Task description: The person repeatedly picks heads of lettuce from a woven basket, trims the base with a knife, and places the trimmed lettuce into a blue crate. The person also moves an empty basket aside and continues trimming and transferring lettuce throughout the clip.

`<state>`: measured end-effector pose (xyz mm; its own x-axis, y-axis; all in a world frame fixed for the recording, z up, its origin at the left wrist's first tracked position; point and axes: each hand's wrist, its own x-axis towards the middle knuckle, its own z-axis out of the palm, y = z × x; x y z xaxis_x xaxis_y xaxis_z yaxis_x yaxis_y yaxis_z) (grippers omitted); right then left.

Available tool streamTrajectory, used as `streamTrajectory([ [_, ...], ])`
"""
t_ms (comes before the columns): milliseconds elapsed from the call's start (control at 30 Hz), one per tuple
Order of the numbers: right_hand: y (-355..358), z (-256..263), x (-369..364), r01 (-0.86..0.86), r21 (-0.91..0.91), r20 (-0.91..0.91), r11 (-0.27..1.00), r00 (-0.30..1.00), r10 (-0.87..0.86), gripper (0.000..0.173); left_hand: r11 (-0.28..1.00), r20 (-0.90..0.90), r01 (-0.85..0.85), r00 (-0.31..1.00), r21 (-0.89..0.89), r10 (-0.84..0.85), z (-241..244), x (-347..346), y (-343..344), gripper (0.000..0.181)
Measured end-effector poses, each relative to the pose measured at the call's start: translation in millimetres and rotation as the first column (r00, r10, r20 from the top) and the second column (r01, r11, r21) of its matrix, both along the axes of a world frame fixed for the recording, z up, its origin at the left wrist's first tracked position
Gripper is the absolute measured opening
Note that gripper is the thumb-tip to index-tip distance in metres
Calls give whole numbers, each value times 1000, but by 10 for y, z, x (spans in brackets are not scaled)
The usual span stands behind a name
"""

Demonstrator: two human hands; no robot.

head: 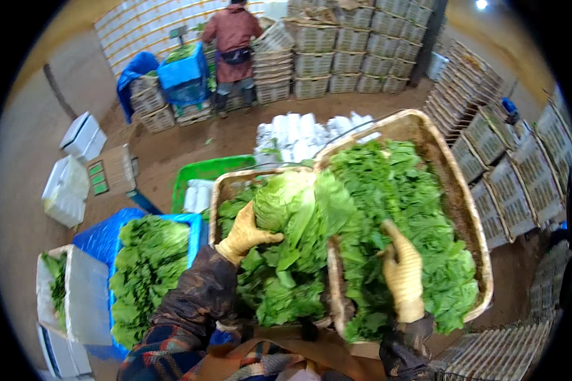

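My left hand [250, 233], in a yellowish work glove, grips a head of leafy lettuce [286, 202] from its left side, above the smaller plastic crate [218, 190]. My right hand [401, 269], gloved alike, is over the lettuce heads [438, 243] in the larger crate [474, 214] to the right. Its fingers are apart and nothing shows in it. Both crates have dirty, pale rims and stand side by side, with leafy greens in each. Leaves of the held head hang over the shared edge between the crates.
A blue-lined box [195, 238] of lettuce and a foam box [88, 290] stand left. Beyond the crates lie a green crate [183, 176] and white wrapped rolls [293, 135]. A person [233, 43] stands at the back by stacked crates [314, 62]; more stacks [500, 181] rise at right.
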<state>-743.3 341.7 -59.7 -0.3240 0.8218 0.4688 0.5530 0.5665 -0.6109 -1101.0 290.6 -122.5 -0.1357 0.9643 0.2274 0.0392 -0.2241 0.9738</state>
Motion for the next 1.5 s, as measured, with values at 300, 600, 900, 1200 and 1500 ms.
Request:
streamTrajectory([
  [300,-950,-422,-1725,-308,-219,676,926,636,372,61,899,426,95,898,-428,108,-635,-425,-2079,91],
  [600,-1071,-481,-1981,-379,-196,681,904,611,404,56,909,419,140,907,-394,42,-508,-334,-2292,87],
  [900,-308,-724,-1123,-17,-687,269,727,923,275,40,938,-133,45,986,-344,-96,-222,-451,-2126,96],
  [1200,-392,-934,-1261,-853,-504,-802,138,402,-442,65,993,385,92,921,-76,-56,514,-677,-948,114],
  [1500,-630,-1632,-1127,-591,-631,-728,503,675,-120,40,918,496,-78,822,-390,280,-590,-150,-1488,71],
])
